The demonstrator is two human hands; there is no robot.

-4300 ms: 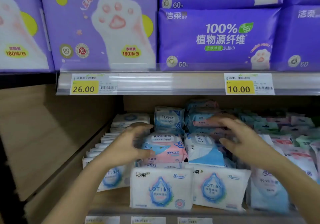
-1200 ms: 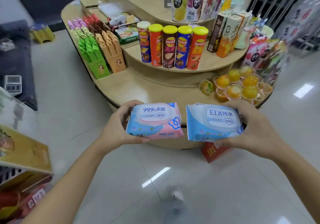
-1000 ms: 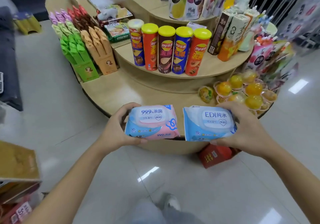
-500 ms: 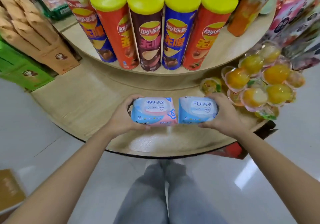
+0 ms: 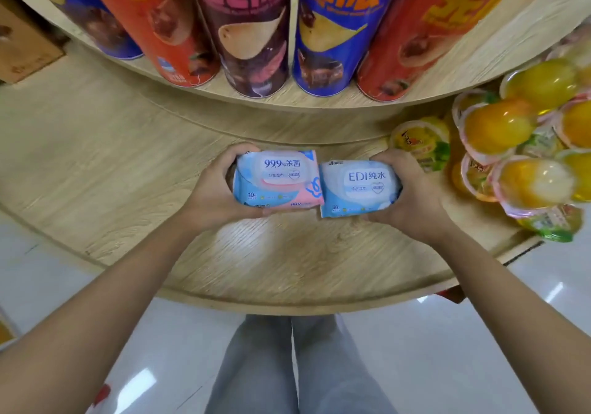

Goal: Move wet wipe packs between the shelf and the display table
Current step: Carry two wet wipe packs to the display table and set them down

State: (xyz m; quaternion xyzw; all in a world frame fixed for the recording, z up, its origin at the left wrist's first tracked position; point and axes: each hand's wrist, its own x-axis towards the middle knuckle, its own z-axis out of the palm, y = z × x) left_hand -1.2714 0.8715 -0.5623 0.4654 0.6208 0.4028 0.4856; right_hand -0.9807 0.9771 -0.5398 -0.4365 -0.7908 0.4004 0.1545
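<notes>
Head view. Two bare hands reach out over the lower tier of a round wooden tabletop.

Left hand: fingers curled over the far edge of the pink pack, thumb under the near edge. It holds the pack flat, lid up, print reading "99.9%".

Right hand: the same kind of grip on the blue pack, fingers over the far right corner, thumb at the near edge. Lid up, print reading "EDI".

The packs lie side by side with their inner edges touching, the pink one set slightly farther from the person. Both are low over the bare wood near the riser of the upper tier. Whether their undersides touch the wood cannot be told.

On the upper tier, directly behind the packs, a row of crisp cans stands upright: red, maroon, blue, red-orange. Just right of the right hand sits a heap of orange jelly cups, the nearest cup close to the knuckles. A brown box is at the far left.

Below the tabletop edge are glossy pale floor and grey trousers.
</notes>
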